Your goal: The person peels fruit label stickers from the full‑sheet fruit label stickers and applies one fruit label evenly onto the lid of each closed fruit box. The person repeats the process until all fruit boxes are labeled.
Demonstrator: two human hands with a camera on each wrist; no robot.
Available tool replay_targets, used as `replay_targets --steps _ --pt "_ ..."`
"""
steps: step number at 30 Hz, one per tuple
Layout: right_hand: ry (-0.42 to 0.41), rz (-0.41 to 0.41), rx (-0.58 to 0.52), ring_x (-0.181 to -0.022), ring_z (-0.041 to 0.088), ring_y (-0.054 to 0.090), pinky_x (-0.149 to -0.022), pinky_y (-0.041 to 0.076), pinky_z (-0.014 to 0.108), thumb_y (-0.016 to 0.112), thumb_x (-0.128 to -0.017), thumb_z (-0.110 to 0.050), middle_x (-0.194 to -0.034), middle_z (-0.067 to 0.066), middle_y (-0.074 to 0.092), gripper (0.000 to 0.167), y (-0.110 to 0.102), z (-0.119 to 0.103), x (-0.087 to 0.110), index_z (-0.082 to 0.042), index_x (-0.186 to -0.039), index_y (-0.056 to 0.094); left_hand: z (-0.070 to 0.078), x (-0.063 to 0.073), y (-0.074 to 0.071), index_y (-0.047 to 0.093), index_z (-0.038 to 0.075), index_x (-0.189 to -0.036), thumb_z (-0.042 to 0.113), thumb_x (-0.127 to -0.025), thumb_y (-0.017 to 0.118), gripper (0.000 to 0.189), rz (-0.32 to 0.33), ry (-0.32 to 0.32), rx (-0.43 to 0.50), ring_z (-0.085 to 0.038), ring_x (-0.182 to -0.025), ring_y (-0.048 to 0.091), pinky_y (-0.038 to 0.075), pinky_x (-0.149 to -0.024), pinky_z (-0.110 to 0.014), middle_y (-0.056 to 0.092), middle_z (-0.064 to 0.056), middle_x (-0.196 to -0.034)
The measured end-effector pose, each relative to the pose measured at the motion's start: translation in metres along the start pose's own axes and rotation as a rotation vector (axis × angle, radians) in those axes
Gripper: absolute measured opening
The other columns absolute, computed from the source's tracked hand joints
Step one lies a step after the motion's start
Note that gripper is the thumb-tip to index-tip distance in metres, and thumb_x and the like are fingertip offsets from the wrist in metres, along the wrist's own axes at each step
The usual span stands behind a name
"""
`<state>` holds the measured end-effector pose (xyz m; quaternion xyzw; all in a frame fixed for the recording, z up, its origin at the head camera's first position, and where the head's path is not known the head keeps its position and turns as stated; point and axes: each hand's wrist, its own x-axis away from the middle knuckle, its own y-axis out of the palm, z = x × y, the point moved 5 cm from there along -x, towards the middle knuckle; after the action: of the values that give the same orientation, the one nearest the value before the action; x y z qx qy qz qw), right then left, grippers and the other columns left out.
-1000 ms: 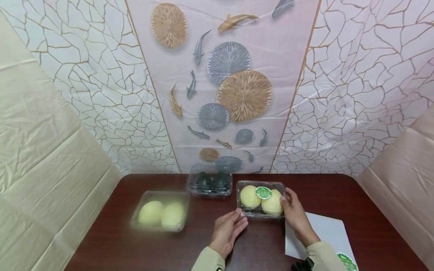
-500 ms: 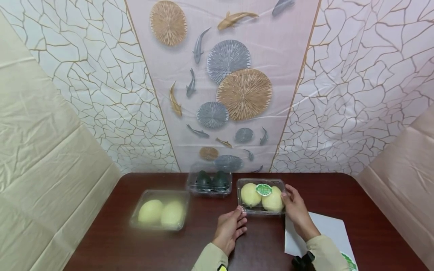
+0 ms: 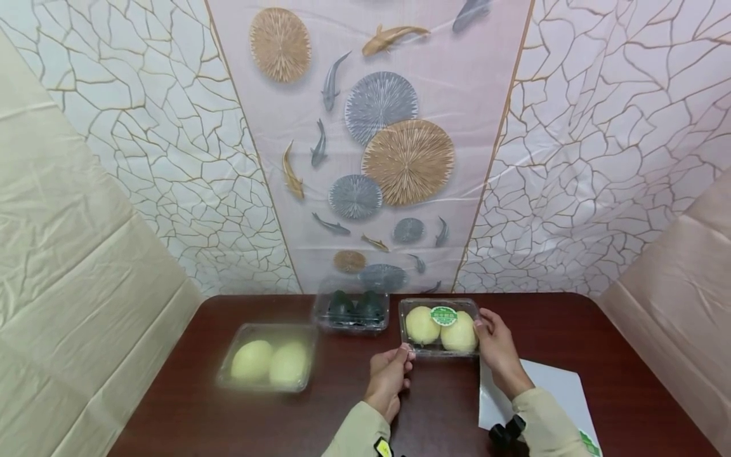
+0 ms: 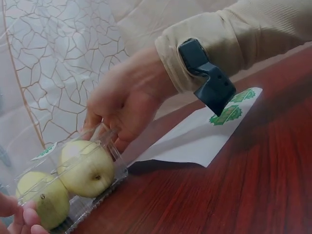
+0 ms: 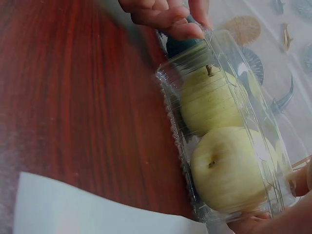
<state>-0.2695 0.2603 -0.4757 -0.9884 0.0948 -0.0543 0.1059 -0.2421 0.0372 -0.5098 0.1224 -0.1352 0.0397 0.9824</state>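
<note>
A clear plastic clamshell box (image 3: 438, 353) sits on the table, right of centre, with two pale yellow-green pears (image 3: 422, 325) inside. On its lid is a green oval sticker (image 3: 443, 315). My right hand (image 3: 500, 346) grips the right end, thumb on the near side. At the near left corner, my left hand (image 3: 389, 377) pinches the box edge between thumb and fingertips. The right wrist view shows that left hand (image 5: 165, 17) at the far corner, and the pears' stems through the plastic. In the left wrist view the right hand's fingertips are partly hidden behind the box.
Under the right forearm lies a white sheet (image 3: 548, 387) with green stickers (image 4: 226, 115). Another clear box (image 3: 302, 383) with two pears, seen hazily, stands at left. Behind, near the wall covering, a clear box (image 3: 356, 327) holds two dark green avocado-like fruits (image 3: 341, 306).
The pear box has shifted slightly toward the back, with the right hand still on it. My left hand's fingers, straighter before, have curled in at the corner.
</note>
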Motion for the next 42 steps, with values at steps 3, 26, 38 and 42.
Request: replay_targets --steps 3,26,38,42 --pt "-0.014 0.004 -0.028 -0.15 0.038 0.034 -0.093 0.038 0.006 0.036 -0.115 -0.008 -0.164 0.035 0.029 0.054 0.0 -0.001 -0.004 0.011 -0.161 0.017 0.002 -0.004 0.0 0.076 0.001 -0.093 0.02 -0.106 0.064 0.025 0.015 0.013 -0.017 -0.003 -0.064 0.052 0.038 -0.049 -0.018 0.065 0.004 -0.075" --pt "-0.007 0.003 -0.022 -0.155 0.038 0.03 -0.122 0.034 0.049 0.033 -0.115 -0.009 -0.167 0.03 0.029 0.053 -0.006 -0.004 -0.031 0.004 -0.165 0.019 0.001 -0.029 0.003 0.077 -0.002 -0.114 0.014 -0.103 0.068 0.021 -0.036 0.006 -0.075 -0.005 -0.074 0.055 0.043 -0.054 -0.017 0.076 0.0 -0.094" --pt "0.006 0.03 -0.012 -0.153 0.039 0.031 -0.122 0.033 0.049 0.032 -0.115 -0.009 -0.167 0.028 0.029 0.051 -0.014 0.004 -0.038 0.005 -0.164 0.022 0.001 -0.035 0.013 0.078 0.002 -0.106 0.011 -0.101 0.067 0.014 -0.047 0.019 -0.035 -0.004 -0.07 0.052 0.037 -0.05 -0.016 0.075 0.0 -0.091" --pt "-0.017 0.02 -0.02 -0.152 0.038 0.033 -0.119 0.034 0.047 0.033 -0.115 -0.008 -0.166 0.029 0.03 0.05 -0.009 0.002 -0.042 0.007 -0.162 0.024 0.001 -0.04 0.01 0.078 0.001 -0.108 0.011 -0.1 0.068 0.016 -0.02 0.012 -0.013 -0.004 -0.07 0.052 0.039 -0.05 -0.016 0.076 -0.001 -0.093"
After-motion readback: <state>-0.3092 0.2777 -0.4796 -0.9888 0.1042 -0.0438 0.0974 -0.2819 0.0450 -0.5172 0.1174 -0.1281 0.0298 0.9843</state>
